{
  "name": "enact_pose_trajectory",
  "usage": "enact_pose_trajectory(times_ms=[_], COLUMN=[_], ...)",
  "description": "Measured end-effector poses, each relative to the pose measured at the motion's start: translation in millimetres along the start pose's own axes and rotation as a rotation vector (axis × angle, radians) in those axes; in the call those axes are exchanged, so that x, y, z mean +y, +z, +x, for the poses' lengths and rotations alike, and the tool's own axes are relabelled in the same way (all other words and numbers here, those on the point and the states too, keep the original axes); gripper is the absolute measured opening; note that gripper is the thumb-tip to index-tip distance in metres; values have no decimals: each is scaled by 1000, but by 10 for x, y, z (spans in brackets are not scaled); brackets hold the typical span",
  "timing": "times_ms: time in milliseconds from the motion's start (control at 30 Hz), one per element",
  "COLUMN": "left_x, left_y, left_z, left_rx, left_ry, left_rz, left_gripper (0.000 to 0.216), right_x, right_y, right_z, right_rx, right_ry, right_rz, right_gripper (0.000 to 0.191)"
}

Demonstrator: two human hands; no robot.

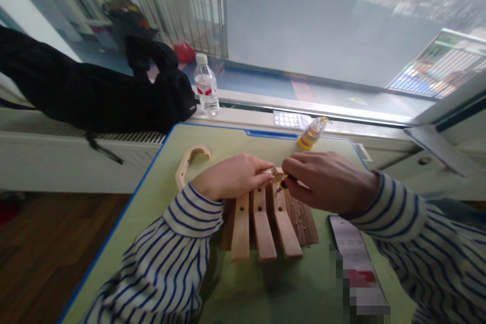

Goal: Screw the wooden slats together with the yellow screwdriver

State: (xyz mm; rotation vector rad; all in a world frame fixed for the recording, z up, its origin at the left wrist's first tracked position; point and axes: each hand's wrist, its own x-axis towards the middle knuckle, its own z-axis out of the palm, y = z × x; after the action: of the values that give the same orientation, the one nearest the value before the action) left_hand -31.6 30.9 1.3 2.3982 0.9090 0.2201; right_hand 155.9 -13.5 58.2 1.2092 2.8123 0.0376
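Currently I have the right hand with its grip closed around a yellow-and-black tool above the brown board. Three pale wooden pieces lie across that board. Left hand: over the board's far side, grip state not determinable. Curved wooden piece: left of the board.

Window daylight; soft shadow across table; edges stretched, seemingly blurred.

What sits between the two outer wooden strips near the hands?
The middle wooden strip lies between the left wooden strip and the right wooden strip; the head view shows it.
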Motion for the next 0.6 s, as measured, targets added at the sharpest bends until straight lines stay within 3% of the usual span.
enact_pose_trajectory(times_ms=[267,600], left_x=[-32,-69], left_y=[13,24], left_z=[17,24], left_rx=[6,-22], left_ry=[20,7], left_rz=[-28,-29], left_gripper=[29,31], right_x=[27,-40], right_y=[195,323], right_z=[83,72], right_rx=[85,174], right_ry=[-24,160], right_rz=[16,16], right_gripper=[12,13])
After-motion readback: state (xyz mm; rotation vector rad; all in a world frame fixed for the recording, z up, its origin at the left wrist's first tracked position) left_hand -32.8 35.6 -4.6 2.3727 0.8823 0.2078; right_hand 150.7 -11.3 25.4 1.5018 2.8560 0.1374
